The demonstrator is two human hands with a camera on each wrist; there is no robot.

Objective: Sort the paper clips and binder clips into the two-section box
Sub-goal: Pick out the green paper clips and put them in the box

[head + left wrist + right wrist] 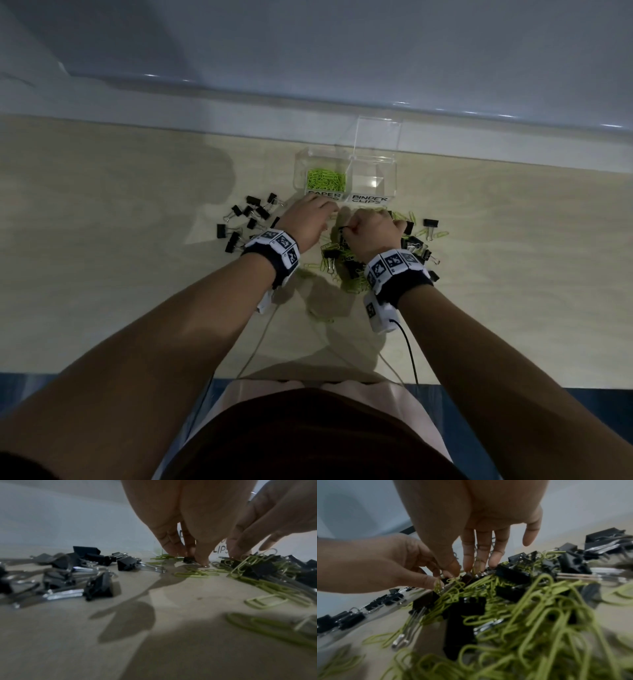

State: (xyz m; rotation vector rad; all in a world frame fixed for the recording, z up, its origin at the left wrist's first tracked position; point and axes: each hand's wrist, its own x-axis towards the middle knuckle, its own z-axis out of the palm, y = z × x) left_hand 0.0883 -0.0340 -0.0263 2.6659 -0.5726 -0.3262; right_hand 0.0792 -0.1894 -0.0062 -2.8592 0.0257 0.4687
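Note:
The clear two-section box stands at the back. Its PAPER CLIPS side holds green paper clips; its BINDER CLIPS side holds nothing. A mixed pile of green paper clips and black binder clips lies just in front of it, with both hands at its far edge. My left hand reaches down by a small binder clip and pinches a green paper clip at its thumb. My right hand has its fingers curled into the pile, pinching a black binder clip.
Several black binder clips lie apart in a loose group left of my left hand. More clips spread right of my right hand. Loose paper clips and wrist-camera cables lie on the tan tabletop toward me.

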